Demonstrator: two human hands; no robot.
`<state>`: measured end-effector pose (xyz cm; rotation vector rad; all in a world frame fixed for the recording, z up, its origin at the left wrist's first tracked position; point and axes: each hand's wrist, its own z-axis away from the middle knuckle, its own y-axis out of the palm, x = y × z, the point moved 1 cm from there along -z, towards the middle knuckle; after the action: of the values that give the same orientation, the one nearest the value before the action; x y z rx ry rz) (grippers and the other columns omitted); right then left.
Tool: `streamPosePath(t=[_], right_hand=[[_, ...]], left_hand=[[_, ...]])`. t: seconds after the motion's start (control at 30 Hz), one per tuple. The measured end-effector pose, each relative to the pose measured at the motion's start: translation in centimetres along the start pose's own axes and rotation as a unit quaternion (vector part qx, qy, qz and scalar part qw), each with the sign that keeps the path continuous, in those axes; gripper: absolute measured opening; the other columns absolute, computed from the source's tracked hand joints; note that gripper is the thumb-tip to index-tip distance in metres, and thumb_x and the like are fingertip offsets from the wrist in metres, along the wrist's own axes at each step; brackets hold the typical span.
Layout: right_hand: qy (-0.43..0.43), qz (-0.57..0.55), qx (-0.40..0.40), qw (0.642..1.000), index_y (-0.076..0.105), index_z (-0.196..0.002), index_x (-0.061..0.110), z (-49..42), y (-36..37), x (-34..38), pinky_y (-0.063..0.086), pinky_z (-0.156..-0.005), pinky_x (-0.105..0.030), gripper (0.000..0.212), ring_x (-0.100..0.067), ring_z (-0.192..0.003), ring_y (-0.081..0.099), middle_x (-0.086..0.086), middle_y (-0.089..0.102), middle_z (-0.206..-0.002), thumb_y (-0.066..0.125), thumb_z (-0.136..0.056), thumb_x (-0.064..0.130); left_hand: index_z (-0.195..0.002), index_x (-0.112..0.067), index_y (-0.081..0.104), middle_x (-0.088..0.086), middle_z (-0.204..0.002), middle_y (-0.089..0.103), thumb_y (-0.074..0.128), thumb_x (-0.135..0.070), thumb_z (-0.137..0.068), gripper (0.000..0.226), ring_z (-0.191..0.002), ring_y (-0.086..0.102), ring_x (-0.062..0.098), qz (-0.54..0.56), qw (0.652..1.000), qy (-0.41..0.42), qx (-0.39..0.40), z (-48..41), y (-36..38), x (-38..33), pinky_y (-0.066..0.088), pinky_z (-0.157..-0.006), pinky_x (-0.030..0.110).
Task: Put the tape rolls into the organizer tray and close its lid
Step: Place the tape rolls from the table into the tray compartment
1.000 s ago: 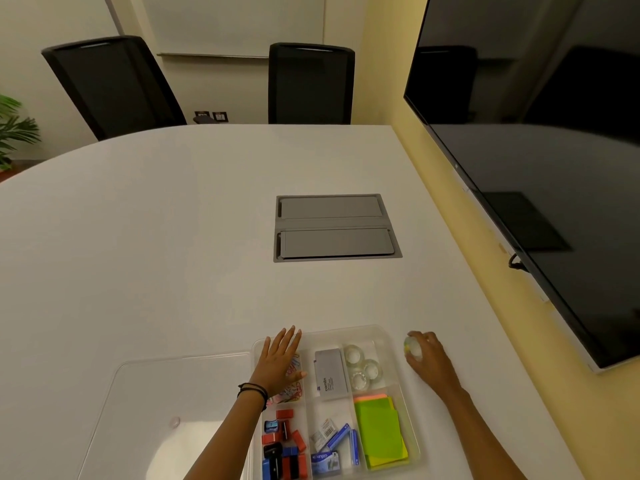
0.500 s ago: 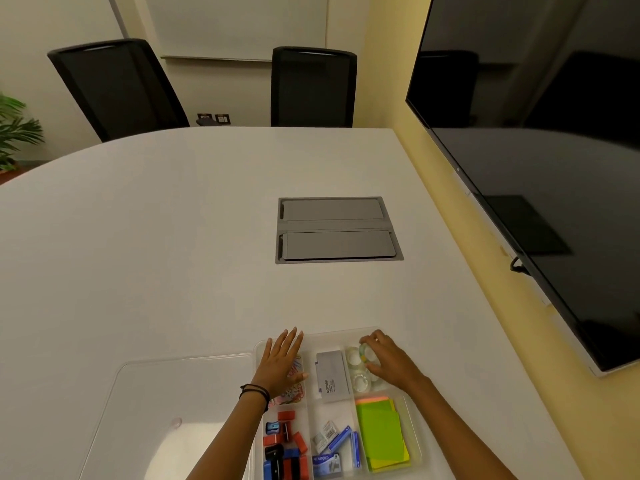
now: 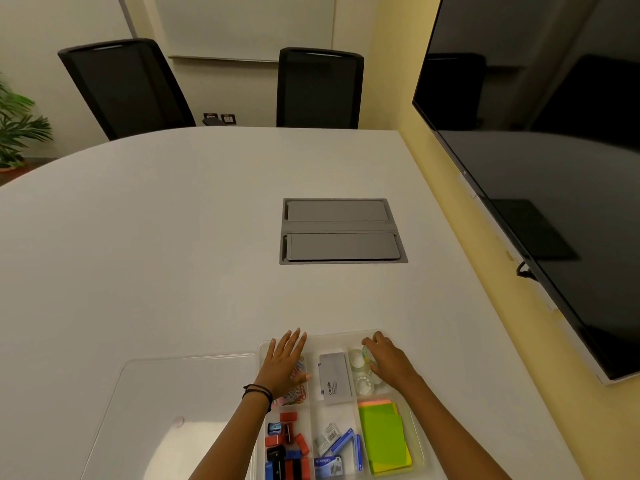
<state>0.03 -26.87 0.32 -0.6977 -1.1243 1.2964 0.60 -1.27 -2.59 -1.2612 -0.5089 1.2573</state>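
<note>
A clear organizer tray [image 3: 346,336] sits at the near edge of the white table. Its far right compartment holds clear tape rolls [image 3: 362,382]. My right hand [image 3: 386,360] is over that compartment, fingers pinching one more tape roll [image 3: 365,352] at its far end. My left hand [image 3: 285,363] lies flat with fingers spread on the tray's far left compartment, over coloured paper clips. The clear lid [image 3: 166,403] lies flat on the table left of the tray.
Other compartments hold a grey Camlin box [image 3: 334,377], green and orange sticky notes [image 3: 382,438], staple boxes [image 3: 334,452] and red, blue and black sharpeners [image 3: 285,445]. A grey cable hatch [image 3: 341,232] is mid-table. A large screen [image 3: 554,150] hangs at right.
My right hand picked a tape roll off the table right of the tray and carried it left into the tape compartment. The left hand has stayed in place.
</note>
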Motion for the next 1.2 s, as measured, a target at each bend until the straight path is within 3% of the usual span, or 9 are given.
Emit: streamPosePath(t=[0.8,1.2], right_hand=[[0.046,-0.121,-0.001,0.992,0.040,-0.131,0.008,-0.9,-0.2,0.4,0.044,-0.094,-0.031,0.041,-0.027,-0.116,0.050,-0.017,0.041,-0.133,0.048,-0.091,0.008],[0.069,-0.049,0.002,0.996,0.034,-0.136,0.013,-0.9,1.5,1.2,0.046,-0.089,-0.037,0.049,-0.029,-0.117,0.047,-0.016,0.037,-0.137,0.040,-0.089,0.000]], left_hand=[[-0.147,-0.015,-0.003,0.014,-0.158,-0.008,0.051,-0.049,-0.089,0.086,-0.146,-0.007,0.030,0.016,1.000,0.003,-0.012,-0.1,0.3,0.1,-0.005,-0.118,0.049],[-0.147,-0.017,-0.004,0.011,-0.158,-0.009,0.049,-0.050,-0.090,0.084,-0.146,-0.008,0.028,0.010,1.000,0.001,-0.008,-0.1,0.2,0.1,-0.007,-0.118,0.047]])
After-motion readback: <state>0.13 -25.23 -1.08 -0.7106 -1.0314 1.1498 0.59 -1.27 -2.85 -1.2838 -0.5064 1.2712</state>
